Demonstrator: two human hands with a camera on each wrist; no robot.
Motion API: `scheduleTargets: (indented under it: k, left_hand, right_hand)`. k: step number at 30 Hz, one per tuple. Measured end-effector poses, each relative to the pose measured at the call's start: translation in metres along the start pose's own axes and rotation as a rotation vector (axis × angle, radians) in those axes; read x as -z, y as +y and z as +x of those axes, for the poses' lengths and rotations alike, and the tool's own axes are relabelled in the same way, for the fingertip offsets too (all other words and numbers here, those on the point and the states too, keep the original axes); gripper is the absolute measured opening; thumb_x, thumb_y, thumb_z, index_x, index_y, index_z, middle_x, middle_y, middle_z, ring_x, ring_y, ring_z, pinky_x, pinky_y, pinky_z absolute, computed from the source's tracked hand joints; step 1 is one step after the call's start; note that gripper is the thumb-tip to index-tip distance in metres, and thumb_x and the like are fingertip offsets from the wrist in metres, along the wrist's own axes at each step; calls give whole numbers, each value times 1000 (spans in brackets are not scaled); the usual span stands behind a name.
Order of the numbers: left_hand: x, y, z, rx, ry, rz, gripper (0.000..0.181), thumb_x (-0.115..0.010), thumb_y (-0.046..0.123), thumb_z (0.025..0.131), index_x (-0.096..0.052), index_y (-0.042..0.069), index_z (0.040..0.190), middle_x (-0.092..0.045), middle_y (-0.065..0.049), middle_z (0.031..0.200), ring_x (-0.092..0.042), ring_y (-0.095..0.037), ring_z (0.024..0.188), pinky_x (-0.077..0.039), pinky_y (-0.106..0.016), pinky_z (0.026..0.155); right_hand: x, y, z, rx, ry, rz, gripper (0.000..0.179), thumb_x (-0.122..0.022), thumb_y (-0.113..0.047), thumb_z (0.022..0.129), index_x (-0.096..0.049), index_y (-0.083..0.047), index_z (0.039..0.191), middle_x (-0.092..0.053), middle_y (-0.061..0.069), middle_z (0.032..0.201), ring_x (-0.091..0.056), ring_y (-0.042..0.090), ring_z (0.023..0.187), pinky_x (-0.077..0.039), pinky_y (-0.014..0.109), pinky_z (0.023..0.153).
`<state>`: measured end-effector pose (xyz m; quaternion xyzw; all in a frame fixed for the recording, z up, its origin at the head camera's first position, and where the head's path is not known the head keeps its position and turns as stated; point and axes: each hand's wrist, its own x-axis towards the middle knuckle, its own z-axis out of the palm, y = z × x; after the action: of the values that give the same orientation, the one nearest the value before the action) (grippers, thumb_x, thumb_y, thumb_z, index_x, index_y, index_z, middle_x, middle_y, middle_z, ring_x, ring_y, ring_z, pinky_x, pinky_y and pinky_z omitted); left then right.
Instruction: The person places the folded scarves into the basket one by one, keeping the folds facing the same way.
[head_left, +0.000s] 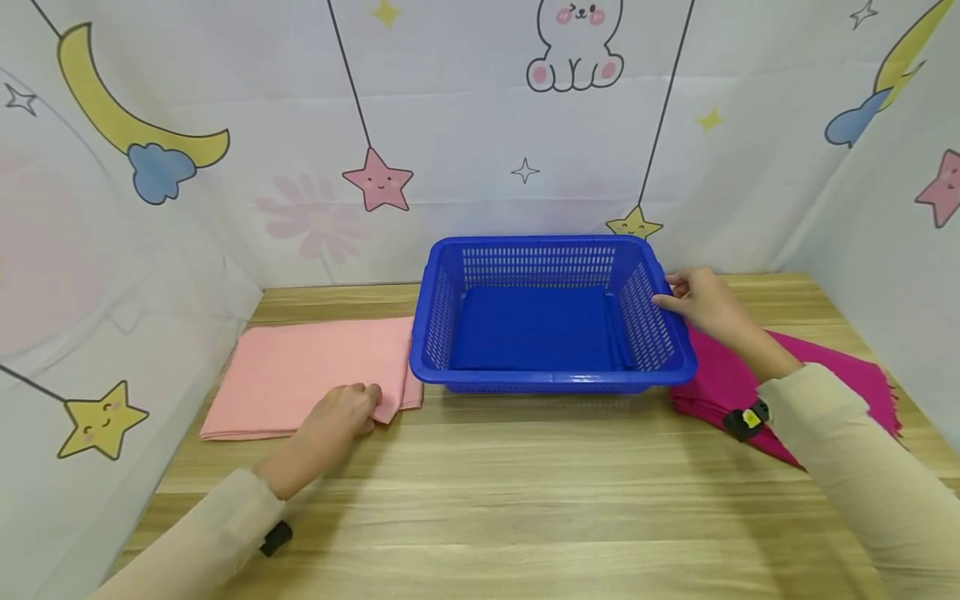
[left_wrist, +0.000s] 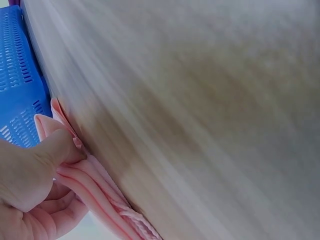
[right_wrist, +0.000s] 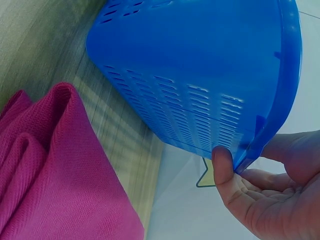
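Observation:
A blue plastic basket stands at the back middle of the table, with a folded blue cloth lying flat inside. My right hand grips the basket's right rim, thumb on the inner side and fingers outside. To the left lies a folded pink cloth, its right end close against the basket. My left hand pinches the front edge of this cloth near its right corner; in the left wrist view the thumb presses on the pink layers. Below my right forearm lies a folded magenta cloth.
The wooden table runs back to a white printed curtain, which also hangs along both sides. The magenta cloth has a fringed end toward the right edge. Wood surface shows in front of the basket.

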<state>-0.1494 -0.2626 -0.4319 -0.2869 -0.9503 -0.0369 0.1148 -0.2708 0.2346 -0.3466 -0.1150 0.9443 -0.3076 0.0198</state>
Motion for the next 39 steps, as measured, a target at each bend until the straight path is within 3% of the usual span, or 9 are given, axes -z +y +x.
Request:
scheduleTargets:
  k: [20, 39]
  left_hand:
    - [4, 15, -10, 1, -13, 29, 35, -81, -11, 66, -51, 2, 75, -48, -7, 62, -52, -22, 56, -46, -33, 50]
    - [10, 25, -34, -64, 7, -62, 34, -85, -6, 67, -57, 1, 87, -51, -3, 67, -52, -16, 59, -46, -29, 52]
  right_hand:
    - [0, 0, -1, -3, 2, 3, 52, -63, -14, 99, -47, 25, 129, -58, 37, 112, -55, 41, 97, -50, 46, 79]
    - [-1, -1, -3, -11, 0, 11, 52, -62, -16, 100, -47, 25, 129, -58, 37, 113, -56, 41, 96, -52, 41, 76]
